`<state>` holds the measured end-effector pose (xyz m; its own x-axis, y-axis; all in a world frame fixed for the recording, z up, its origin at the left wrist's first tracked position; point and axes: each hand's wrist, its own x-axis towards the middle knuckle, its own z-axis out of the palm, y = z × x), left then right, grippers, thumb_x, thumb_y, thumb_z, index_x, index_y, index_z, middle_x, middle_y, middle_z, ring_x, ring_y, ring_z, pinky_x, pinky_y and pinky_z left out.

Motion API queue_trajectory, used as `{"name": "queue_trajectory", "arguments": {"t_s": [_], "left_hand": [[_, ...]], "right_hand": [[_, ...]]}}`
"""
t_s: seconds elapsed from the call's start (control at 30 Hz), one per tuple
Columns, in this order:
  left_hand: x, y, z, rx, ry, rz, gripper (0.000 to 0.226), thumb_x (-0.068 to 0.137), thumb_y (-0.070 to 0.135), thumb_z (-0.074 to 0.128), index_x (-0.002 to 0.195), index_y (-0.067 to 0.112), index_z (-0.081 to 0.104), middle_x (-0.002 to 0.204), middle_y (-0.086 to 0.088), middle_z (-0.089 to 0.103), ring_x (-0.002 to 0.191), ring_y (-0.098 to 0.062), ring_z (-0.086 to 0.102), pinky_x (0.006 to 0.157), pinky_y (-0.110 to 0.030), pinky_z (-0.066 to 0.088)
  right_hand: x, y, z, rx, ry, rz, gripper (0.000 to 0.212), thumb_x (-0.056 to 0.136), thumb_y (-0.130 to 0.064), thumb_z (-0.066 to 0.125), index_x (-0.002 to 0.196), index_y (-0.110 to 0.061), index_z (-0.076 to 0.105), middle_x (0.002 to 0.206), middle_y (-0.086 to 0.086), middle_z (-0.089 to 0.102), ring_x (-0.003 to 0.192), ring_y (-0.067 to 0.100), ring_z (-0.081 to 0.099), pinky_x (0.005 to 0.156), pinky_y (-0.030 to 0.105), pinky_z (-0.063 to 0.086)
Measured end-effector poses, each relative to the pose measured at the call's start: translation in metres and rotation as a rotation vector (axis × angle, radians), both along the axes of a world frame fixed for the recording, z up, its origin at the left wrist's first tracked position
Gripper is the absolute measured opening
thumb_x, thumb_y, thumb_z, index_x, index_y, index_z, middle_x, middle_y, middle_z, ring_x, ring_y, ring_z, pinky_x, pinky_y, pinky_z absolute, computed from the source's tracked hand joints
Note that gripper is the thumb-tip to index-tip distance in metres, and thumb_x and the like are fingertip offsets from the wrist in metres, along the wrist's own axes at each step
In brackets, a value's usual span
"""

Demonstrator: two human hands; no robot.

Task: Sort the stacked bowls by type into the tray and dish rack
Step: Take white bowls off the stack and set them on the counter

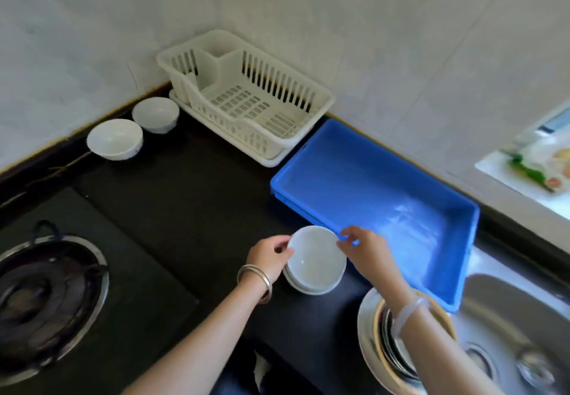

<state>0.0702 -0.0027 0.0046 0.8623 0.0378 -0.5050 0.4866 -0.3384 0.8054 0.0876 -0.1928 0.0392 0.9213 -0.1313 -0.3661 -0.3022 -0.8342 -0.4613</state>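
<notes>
A small stack of white bowls (314, 263) sits on the black counter just in front of the blue tray (382, 185). My left hand (268, 254) pinches the top bowl's left rim and my right hand (365, 248) pinches its right rim. The top bowl looks slightly raised and tilted off the ones beneath. The blue tray holds nothing. A cream dish rack (246, 98) stands in the corner behind it, also holding nothing. Under my right forearm lies a stack of metal bowls (382, 342), partly hidden by the arm.
Two white bowls (115, 138) (155, 114) stand apart at the back left by the wall. A gas burner (46, 299) fills the left front. The steel sink (518, 333) is at the right front. A windowsill with packets (536, 166) is at far right.
</notes>
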Motion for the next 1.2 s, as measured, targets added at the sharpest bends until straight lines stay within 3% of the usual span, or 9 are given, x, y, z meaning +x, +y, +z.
{"name": "queue_trajectory", "arguments": {"t_s": [0.17, 0.3, 0.5, 0.67, 0.8, 0.87, 1.03, 1.2], "left_hand": [[-0.014, -0.013, 0.000, 0.133, -0.025, 0.024, 0.042, 0.086, 0.013, 0.057, 0.127, 0.021, 0.054, 0.127, 0.001, 0.060, 0.116, -0.018, 0.056, 0.100, -0.033, 0.045], [-0.020, -0.020, 0.002, 0.163, -0.032, 0.054, 0.041, 0.087, 0.013, 0.055, 0.127, 0.020, 0.054, 0.127, -0.002, 0.060, 0.116, -0.021, 0.056, 0.100, -0.037, 0.046], [-0.021, -0.019, 0.002, 0.151, -0.036, 0.066, 0.036, 0.090, 0.017, 0.053, 0.126, 0.018, 0.055, 0.126, -0.002, 0.061, 0.114, -0.020, 0.057, 0.097, -0.032, 0.046], [-0.020, -0.017, 0.002, 0.137, -0.011, 0.077, 0.033, 0.092, 0.014, 0.045, 0.123, 0.018, 0.058, 0.122, -0.003, 0.063, 0.111, -0.020, 0.059, 0.100, -0.039, 0.047], [-0.016, -0.019, 0.001, 0.220, -0.021, 0.028, 0.034, 0.089, 0.016, 0.053, 0.123, 0.017, 0.058, 0.121, -0.003, 0.064, 0.113, -0.020, 0.058, 0.094, -0.031, 0.044], [-0.014, -0.022, 0.002, 0.247, -0.009, 0.033, 0.038, 0.087, 0.017, 0.058, 0.125, 0.015, 0.056, 0.122, -0.004, 0.063, 0.114, -0.021, 0.058, 0.094, -0.031, 0.044], [-0.008, -0.031, 0.007, 0.354, -0.029, 0.068, 0.033, 0.084, 0.011, 0.060, 0.117, 0.016, 0.060, 0.113, -0.002, 0.067, 0.105, -0.020, 0.061, 0.085, -0.030, 0.049], [-0.004, -0.033, 0.012, 0.337, -0.059, 0.118, 0.029, 0.083, 0.005, 0.057, 0.108, 0.017, 0.064, 0.105, 0.000, 0.068, 0.094, -0.017, 0.063, 0.073, -0.025, 0.048]], "right_hand": [[-0.020, -0.002, -0.010, 0.020, -0.006, -0.056, 0.020, 0.081, -0.025, 0.068, 0.098, -0.015, 0.064, 0.079, -0.004, 0.060, 0.085, 0.023, 0.057, 0.066, 0.024, 0.033], [-0.022, 0.006, -0.011, -0.072, -0.034, -0.041, 0.024, 0.083, -0.028, 0.067, 0.096, -0.011, 0.056, 0.088, 0.005, 0.065, 0.078, 0.024, 0.052, 0.064, 0.028, 0.032], [-0.022, 0.011, -0.006, -0.165, -0.006, -0.015, 0.009, 0.091, -0.011, 0.047, 0.088, -0.010, 0.039, 0.094, 0.016, 0.064, 0.071, 0.028, 0.044, 0.059, 0.030, 0.032], [-0.025, 0.013, -0.001, -0.164, -0.032, 0.013, 0.008, 0.093, -0.004, 0.034, 0.091, -0.011, 0.029, 0.076, 0.014, 0.049, 0.069, 0.032, 0.043, 0.059, 0.032, 0.034], [-0.028, -0.001, 0.005, -0.081, -0.066, -0.073, 0.005, 0.093, -0.010, 0.035, 0.097, -0.013, 0.038, 0.076, 0.012, 0.048, 0.072, 0.032, 0.044, 0.060, 0.033, 0.035], [-0.029, -0.012, 0.009, -0.011, -0.093, -0.139, 0.019, 0.094, -0.015, 0.038, 0.110, -0.016, 0.048, 0.081, 0.010, 0.052, 0.076, 0.031, 0.049, 0.064, 0.032, 0.037], [-0.033, -0.031, 0.019, 0.101, -0.139, -0.220, 0.028, 0.095, -0.019, 0.042, 0.121, -0.020, 0.054, 0.090, 0.016, 0.066, 0.075, 0.033, 0.067, 0.074, 0.043, 0.057], [-0.037, -0.039, 0.020, 0.169, -0.130, -0.266, 0.028, 0.095, -0.016, 0.044, 0.121, -0.019, 0.055, 0.087, 0.011, 0.066, 0.064, 0.022, 0.067, 0.065, 0.038, 0.060]]}}
